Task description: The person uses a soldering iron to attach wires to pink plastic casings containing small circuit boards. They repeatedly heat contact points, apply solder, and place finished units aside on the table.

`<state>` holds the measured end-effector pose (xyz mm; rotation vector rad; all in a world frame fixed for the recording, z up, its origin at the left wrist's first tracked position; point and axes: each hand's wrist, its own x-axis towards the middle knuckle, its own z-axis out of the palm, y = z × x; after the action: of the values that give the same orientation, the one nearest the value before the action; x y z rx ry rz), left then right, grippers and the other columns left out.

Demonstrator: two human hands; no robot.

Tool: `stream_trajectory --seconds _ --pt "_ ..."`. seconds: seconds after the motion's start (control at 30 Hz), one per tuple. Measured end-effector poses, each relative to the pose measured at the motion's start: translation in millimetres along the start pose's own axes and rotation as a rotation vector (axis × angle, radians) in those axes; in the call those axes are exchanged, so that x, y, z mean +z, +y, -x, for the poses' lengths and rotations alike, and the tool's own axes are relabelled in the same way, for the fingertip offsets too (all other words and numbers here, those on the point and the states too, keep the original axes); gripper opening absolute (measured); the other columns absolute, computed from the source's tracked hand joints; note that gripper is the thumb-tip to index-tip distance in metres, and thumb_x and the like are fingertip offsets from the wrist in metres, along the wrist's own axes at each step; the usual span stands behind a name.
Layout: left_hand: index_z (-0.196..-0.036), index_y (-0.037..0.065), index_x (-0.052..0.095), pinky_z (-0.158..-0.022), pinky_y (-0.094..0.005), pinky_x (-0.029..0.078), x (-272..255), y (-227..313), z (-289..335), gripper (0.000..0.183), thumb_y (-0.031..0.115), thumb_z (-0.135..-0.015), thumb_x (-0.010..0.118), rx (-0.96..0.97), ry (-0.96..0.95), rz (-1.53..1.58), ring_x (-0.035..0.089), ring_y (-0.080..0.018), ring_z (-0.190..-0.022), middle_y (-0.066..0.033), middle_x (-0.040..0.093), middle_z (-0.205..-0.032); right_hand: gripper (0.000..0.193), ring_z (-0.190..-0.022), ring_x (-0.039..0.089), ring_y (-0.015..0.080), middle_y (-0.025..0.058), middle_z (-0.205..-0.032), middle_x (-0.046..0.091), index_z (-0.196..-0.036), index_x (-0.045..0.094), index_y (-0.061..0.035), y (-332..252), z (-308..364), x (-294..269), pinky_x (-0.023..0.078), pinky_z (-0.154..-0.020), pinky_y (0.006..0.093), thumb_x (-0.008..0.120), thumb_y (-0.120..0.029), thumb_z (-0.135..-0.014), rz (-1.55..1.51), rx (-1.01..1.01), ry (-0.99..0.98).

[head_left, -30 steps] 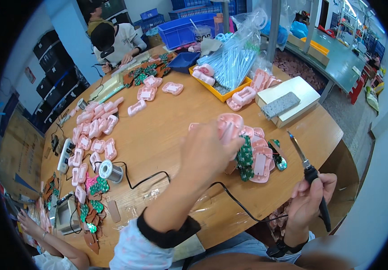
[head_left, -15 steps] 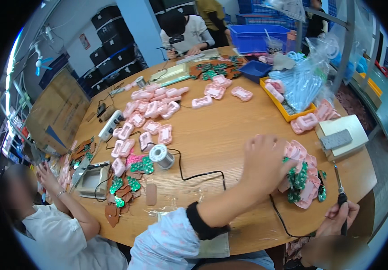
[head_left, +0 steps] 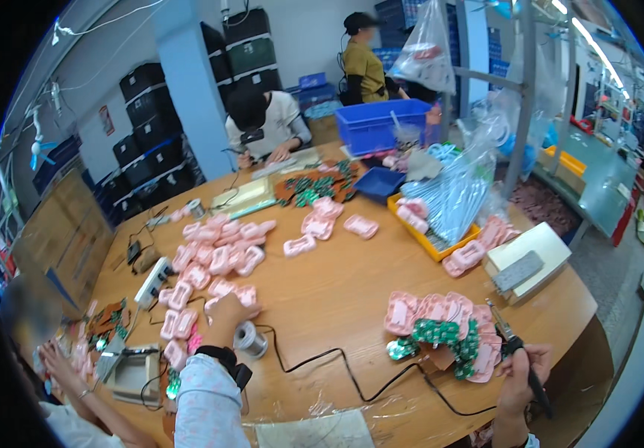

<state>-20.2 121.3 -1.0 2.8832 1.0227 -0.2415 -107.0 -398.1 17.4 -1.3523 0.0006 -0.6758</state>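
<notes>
My left hand point(head_left: 225, 319) reaches to the left, at the near edge of a heap of pink plastic shells point(head_left: 221, 257). Its back faces up and its fingers are hidden, so I cannot see whether they hold anything. A solder wire spool point(head_left: 250, 341) stands just right of the wrist. On the right, my right hand point(head_left: 517, 377) is closed around the dark handle of a soldering iron point(head_left: 537, 382), its metal tip pointing up and away. Beside that tip lies a second pile of pink shells point(head_left: 404, 313), with green circuit boards point(head_left: 441, 332) on top.
A black cord point(head_left: 307, 364) snakes across the table point(head_left: 322, 295). A cream box with a grey block point(head_left: 527, 261) and a yellow tray point(head_left: 441, 250) of pale blue strips stand at the right. Co-workers sit at the left and far side. A pale mat point(head_left: 314, 431) lies nearest me.
My left hand has swung from the right-hand pile across to the pink shells on the left. The view has shifted, showing more of the room's far side. My right hand still holds the soldering iron.
</notes>
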Motion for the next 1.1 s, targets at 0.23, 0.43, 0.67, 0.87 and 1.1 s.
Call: stream_trajectory --seconds 0.23,0.43,0.67,0.87,1.1 --pt "-0.122 0.003 0.054 -0.089 -0.0433 0.048 -12 21 17 0.063 0.031 -0.07 0.073 0.125 0.317 0.217 0.06 -0.0361 -0.107 -0.0223 0.061 -0.116 0.015 -0.054 0.053 0.0106 0.0078 -0.072 0.053 -0.096 0.044 -0.002 -10 0 9 0.044 -0.05 0.0218 0.056 -0.009 -0.09 -0.038 -0.026 -0.06" --pt "-0.134 -0.005 0.038 -0.093 -0.0425 0.046 -53 38 133 0.072 0.008 -0.073 0.073 0.718 0.724 0.612 0.056 -0.0384 -0.109 -0.0233 0.057 -0.12 0.009 -0.052 0.048 0.0059 0.0035 -0.069 0.05 -0.094 0.047 -0.0036 -9 1 4 0.042 -0.047 0.0192 0.054 -0.008 -0.091 -0.021 -0.047 -0.037" --pt "-0.139 -0.004 0.032 -0.098 -0.04 0.043 -79 31 270 0.079 0.002 -0.072 0.074 0.916 0.689 0.637 0.055 -0.0348 -0.114 -0.0213 0.056 -0.124 0.011 -0.056 0.049 0.0092 0.0047 -0.068 0.05 -0.095 0.045 -0.0022 -19 9 0 0.04 -0.049 0.0216 0.054 -0.008 -0.091 -0.033 -0.031 -0.101" --pt "-0.138 -0.003 0.036 -0.097 -0.0396 0.043 -79 26 319 0.078 0.001 -0.07 0.075 0.95 0.664 0.658 0.056 -0.0338 -0.112 -0.0184 0.057 -0.125 0.012 -0.054 0.048 0.0084 0.0042 -0.067 0.049 -0.094 0.045 -0.002 -30 19 -6 0.042 -0.048 0.0219 0.054 -0.01 -0.092 -0.022 -0.05 -0.14" --pt "-0.128 -0.004 0.047 -0.103 -0.0434 0.04 -22 15 336 0.056 -0.003 -0.074 0.06 1.094 0.108 0.559 0.046 -0.0397 -0.125 -0.0215 0.044 -0.137 0.012 -0.054 0.048 0.0072 0.0048 -0.07 0.05 -0.094 0.049 -0.0011 -27 27 -14 0.042 -0.047 0.0206 0.056 -0.009 -0.091 -0.043 -0.061 -0.159"
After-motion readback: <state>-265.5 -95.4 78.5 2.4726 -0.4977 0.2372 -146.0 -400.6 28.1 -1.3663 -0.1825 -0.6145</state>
